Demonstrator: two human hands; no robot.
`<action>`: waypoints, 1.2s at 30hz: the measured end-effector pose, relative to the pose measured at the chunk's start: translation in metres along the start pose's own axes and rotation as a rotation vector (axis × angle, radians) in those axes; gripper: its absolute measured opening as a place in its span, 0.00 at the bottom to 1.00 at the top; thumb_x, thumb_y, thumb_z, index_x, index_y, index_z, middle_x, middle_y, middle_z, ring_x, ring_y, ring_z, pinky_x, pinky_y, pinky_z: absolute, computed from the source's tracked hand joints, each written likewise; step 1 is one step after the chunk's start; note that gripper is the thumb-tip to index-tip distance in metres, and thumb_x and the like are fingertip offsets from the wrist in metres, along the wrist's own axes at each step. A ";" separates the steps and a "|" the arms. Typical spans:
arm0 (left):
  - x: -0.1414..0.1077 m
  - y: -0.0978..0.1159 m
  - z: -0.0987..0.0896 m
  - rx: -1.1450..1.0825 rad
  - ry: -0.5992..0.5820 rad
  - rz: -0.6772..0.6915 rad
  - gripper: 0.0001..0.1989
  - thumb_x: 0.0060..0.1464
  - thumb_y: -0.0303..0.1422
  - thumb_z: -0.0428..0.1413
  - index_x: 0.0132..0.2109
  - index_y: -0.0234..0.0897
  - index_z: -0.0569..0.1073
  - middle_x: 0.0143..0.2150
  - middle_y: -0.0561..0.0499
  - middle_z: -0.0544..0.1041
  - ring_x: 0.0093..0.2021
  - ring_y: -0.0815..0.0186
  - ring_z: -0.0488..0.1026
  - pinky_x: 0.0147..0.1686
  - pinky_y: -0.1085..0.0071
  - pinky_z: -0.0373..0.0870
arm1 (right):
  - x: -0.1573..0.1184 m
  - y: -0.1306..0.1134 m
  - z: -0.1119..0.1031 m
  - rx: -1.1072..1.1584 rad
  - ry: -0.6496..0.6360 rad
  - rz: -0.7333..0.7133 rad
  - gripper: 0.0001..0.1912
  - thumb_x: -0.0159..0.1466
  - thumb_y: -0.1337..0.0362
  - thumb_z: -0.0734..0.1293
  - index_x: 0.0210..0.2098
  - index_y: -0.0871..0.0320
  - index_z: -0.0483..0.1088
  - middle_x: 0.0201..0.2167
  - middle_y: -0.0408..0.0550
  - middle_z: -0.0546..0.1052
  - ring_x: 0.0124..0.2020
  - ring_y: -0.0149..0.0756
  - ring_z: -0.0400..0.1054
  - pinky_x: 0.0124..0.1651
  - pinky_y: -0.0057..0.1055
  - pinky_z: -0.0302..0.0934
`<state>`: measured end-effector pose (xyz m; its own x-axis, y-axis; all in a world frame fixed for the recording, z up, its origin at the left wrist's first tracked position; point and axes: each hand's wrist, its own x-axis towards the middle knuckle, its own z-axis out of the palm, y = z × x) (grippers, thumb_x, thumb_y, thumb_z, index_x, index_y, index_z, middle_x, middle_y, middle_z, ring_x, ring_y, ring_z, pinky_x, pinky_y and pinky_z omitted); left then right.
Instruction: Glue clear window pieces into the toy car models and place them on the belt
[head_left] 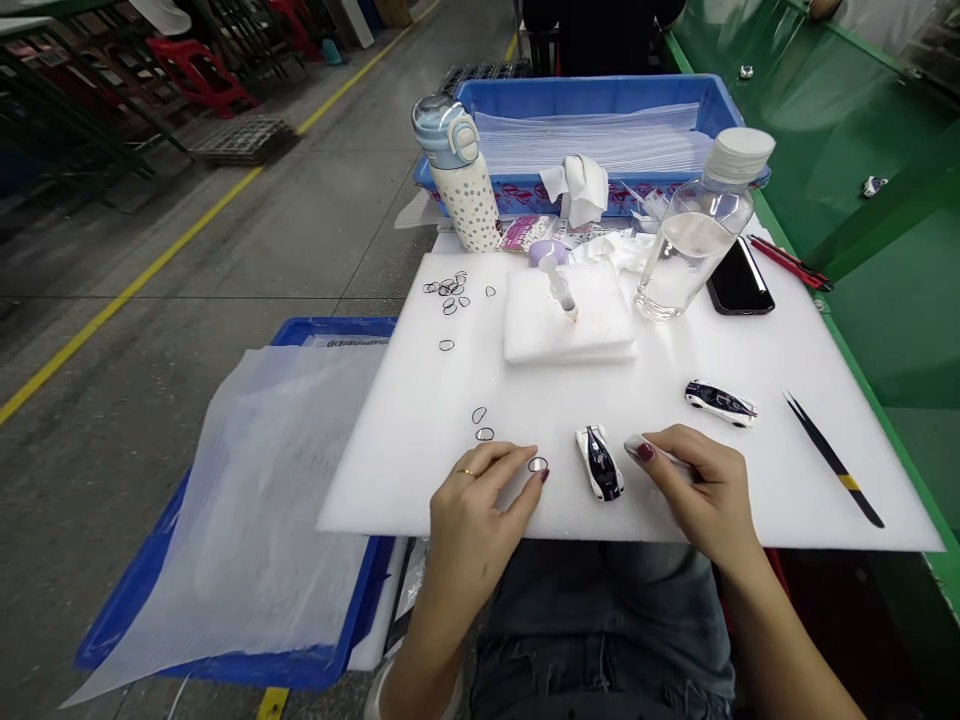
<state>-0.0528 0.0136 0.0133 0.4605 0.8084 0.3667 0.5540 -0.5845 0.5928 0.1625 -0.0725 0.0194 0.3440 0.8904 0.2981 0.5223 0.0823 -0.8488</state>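
On the white foam board (390,470), my left hand (487,500) has its thumb and index finger on either side of a small black ring (538,465). A white and dark toy car (600,463) lies between my two hands. My right hand (697,480) pinches a small whitish-grey item (636,446), partly covered by the fingers. A second toy car (720,403) lies above my right hand. Two more rings lie above my left hand, one of them here (484,434), and several are clustered farther up (450,287).
Black tweezers (832,460) lie at the right. Behind are a foam block (566,335) with a small tube, a clear bottle (686,250), a phone (741,280), a dotted flask (469,200) and a blue bin (585,95). A blue tray (364,600) with sheets stands at left.
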 end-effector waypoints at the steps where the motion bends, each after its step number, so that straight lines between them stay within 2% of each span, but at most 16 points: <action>1: 0.000 -0.001 0.000 0.017 -0.012 0.026 0.08 0.62 0.31 0.58 0.45 0.35 0.79 0.41 0.48 0.77 0.39 0.60 0.76 0.37 0.63 0.75 | 0.000 0.000 0.000 0.001 -0.002 -0.001 0.06 0.67 0.66 0.67 0.35 0.55 0.77 0.30 0.43 0.78 0.30 0.29 0.70 0.32 0.27 0.61; 7: 0.010 -0.006 0.000 0.044 -0.044 0.139 0.10 0.65 0.30 0.52 0.41 0.36 0.79 0.37 0.48 0.77 0.36 0.61 0.75 0.35 0.64 0.74 | 0.000 0.002 0.000 0.008 -0.020 -0.002 0.07 0.67 0.66 0.67 0.36 0.56 0.77 0.30 0.45 0.78 0.30 0.32 0.71 0.32 0.29 0.62; 10: 0.010 -0.007 -0.001 0.017 -0.030 0.135 0.09 0.64 0.31 0.54 0.39 0.38 0.79 0.36 0.48 0.78 0.36 0.60 0.75 0.34 0.65 0.73 | 0.001 0.001 -0.002 0.047 -0.015 -0.014 0.07 0.66 0.65 0.67 0.35 0.56 0.78 0.28 0.45 0.79 0.28 0.32 0.71 0.31 0.29 0.62; 12: 0.007 -0.004 0.000 -0.058 0.013 0.081 0.07 0.62 0.32 0.57 0.37 0.40 0.79 0.35 0.50 0.79 0.35 0.61 0.76 0.35 0.65 0.73 | -0.001 -0.004 -0.003 0.098 0.020 -0.004 0.07 0.66 0.64 0.68 0.34 0.57 0.78 0.27 0.45 0.79 0.26 0.32 0.71 0.29 0.29 0.62; 15: 0.001 0.012 0.007 -0.394 0.097 -0.186 0.02 0.57 0.33 0.64 0.36 0.41 0.80 0.33 0.52 0.80 0.33 0.64 0.76 0.35 0.71 0.74 | -0.005 -0.017 0.001 0.211 0.037 0.065 0.11 0.67 0.61 0.67 0.32 0.58 0.78 0.25 0.46 0.78 0.26 0.32 0.71 0.30 0.28 0.63; 17: 0.000 0.028 0.016 -0.763 0.113 -0.396 0.03 0.54 0.35 0.67 0.36 0.42 0.81 0.32 0.53 0.80 0.33 0.67 0.77 0.35 0.76 0.75 | -0.008 -0.028 0.008 0.267 -0.039 0.111 0.11 0.67 0.59 0.67 0.33 0.59 0.77 0.27 0.46 0.78 0.28 0.32 0.71 0.31 0.28 0.63; 18: 0.000 0.037 0.020 -0.944 0.110 -0.452 0.04 0.53 0.36 0.67 0.35 0.43 0.81 0.33 0.53 0.80 0.34 0.68 0.77 0.36 0.78 0.76 | -0.009 -0.034 0.012 0.291 -0.083 0.129 0.11 0.67 0.58 0.67 0.35 0.59 0.76 0.28 0.46 0.78 0.29 0.32 0.70 0.32 0.27 0.63; 21: 0.003 0.055 0.032 -1.310 0.128 -0.491 0.06 0.50 0.36 0.70 0.33 0.42 0.81 0.36 0.54 0.78 0.38 0.71 0.76 0.41 0.81 0.75 | -0.010 -0.046 0.023 0.386 -0.118 0.174 0.10 0.67 0.58 0.67 0.36 0.59 0.74 0.28 0.44 0.75 0.29 0.30 0.65 0.32 0.26 0.60; 24: 0.003 0.059 0.036 -1.472 0.097 -0.476 0.06 0.50 0.34 0.70 0.31 0.42 0.80 0.34 0.55 0.72 0.35 0.74 0.73 0.39 0.82 0.74 | -0.009 -0.052 0.027 0.507 -0.107 0.228 0.13 0.68 0.58 0.65 0.32 0.59 0.73 0.25 0.42 0.71 0.28 0.28 0.62 0.31 0.25 0.57; 26: 0.002 0.054 0.036 -1.528 0.000 -0.461 0.06 0.51 0.37 0.69 0.34 0.42 0.81 0.34 0.54 0.69 0.34 0.73 0.72 0.38 0.80 0.74 | -0.008 -0.053 0.026 0.588 -0.147 0.261 0.14 0.68 0.58 0.65 0.30 0.59 0.71 0.23 0.41 0.68 0.26 0.27 0.59 0.29 0.24 0.55; 29: 0.001 0.045 0.035 -1.500 -0.125 -0.419 0.11 0.52 0.42 0.68 0.40 0.43 0.83 0.38 0.50 0.69 0.38 0.70 0.71 0.41 0.79 0.73 | -0.005 -0.055 0.024 0.649 -0.207 0.287 0.15 0.67 0.57 0.66 0.27 0.59 0.70 0.22 0.39 0.65 0.25 0.26 0.56 0.29 0.23 0.54; 32: 0.001 0.038 0.035 -1.457 -0.136 -0.393 0.08 0.53 0.40 0.68 0.38 0.44 0.83 0.40 0.49 0.70 0.41 0.70 0.71 0.42 0.79 0.72 | -0.004 -0.057 0.027 0.636 -0.213 0.312 0.16 0.66 0.57 0.67 0.26 0.59 0.69 0.21 0.39 0.65 0.25 0.26 0.57 0.30 0.23 0.54; 36: 0.002 0.035 0.034 -1.537 -0.136 -0.476 0.10 0.49 0.41 0.70 0.35 0.43 0.83 0.38 0.49 0.74 0.39 0.70 0.73 0.42 0.79 0.73 | -0.006 -0.054 0.028 0.565 -0.194 0.296 0.15 0.65 0.56 0.68 0.26 0.60 0.71 0.21 0.40 0.66 0.24 0.26 0.57 0.27 0.23 0.53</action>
<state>-0.0090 -0.0076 0.0103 0.5600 0.8260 -0.0644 -0.4880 0.3917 0.7800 0.1100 -0.0697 0.0512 0.2359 0.9715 -0.0214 -0.0801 -0.0025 -0.9968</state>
